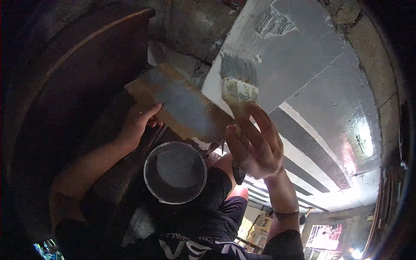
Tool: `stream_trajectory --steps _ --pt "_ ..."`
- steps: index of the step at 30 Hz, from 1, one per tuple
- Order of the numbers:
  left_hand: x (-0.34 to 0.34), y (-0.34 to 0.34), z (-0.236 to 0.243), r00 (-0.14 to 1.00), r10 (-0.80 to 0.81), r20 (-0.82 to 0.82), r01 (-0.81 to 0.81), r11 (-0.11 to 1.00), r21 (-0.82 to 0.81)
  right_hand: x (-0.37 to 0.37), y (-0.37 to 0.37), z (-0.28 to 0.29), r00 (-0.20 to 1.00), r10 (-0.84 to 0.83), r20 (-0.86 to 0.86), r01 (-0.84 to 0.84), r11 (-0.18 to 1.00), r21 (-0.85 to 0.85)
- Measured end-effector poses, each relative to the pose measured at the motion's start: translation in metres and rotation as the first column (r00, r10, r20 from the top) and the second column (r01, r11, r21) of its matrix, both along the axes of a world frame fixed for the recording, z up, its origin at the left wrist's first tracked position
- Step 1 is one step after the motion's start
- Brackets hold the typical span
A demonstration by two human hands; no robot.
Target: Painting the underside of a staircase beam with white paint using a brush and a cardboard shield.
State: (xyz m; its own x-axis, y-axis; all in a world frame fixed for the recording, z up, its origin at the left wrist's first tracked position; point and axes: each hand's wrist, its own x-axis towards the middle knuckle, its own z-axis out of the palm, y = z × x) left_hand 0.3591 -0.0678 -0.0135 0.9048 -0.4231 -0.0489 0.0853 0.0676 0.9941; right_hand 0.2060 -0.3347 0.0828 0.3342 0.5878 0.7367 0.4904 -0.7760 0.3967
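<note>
The wide paintbrush (239, 84) is upright in the right hand (258, 149), bristles uppermost in front of a large grey-and-white painted surface (312, 52); the fingers are curled in around its handle, a grip that probably leaves the wrist free to turn. Left of it, the left hand (142, 123) pinches the edge of a paint-smeared brown board (182, 104), thumb on the face, perhaps so that the board slants and its grey patch stays untouched. Below the board is a round pail (175, 203), seemingly kept close for easy dipping. Part of the brush handle is covered by the right hand, and whether those fingers touch the board's corner, I cannot tell. The pail's contents are dim, its support is out of sight, and the left side sinks into shadow
</note>
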Motion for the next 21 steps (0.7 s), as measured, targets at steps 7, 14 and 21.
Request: stream_trajectory --steps 7,14,21 --pt "0.008 0.001 -0.004 1.0 -0.025 -0.002 0.025 0.996 0.089 -0.005 0.01 0.003 0.999 -0.051 0.014 0.052 0.997 -0.061" --pt "0.004 0.0 -0.002 0.999 -0.02 -0.032 0.02 1.0 0.003 -0.005 0.007 0.012 0.99 -0.127 0.053 0.132 0.985 -0.11" --pt "0.004 -0.001 0.0 0.999 -0.033 0.035 0.034 0.999 -0.015 -0.004 0.001 0.014 0.976 -0.193 0.098 0.204 0.972 -0.116"
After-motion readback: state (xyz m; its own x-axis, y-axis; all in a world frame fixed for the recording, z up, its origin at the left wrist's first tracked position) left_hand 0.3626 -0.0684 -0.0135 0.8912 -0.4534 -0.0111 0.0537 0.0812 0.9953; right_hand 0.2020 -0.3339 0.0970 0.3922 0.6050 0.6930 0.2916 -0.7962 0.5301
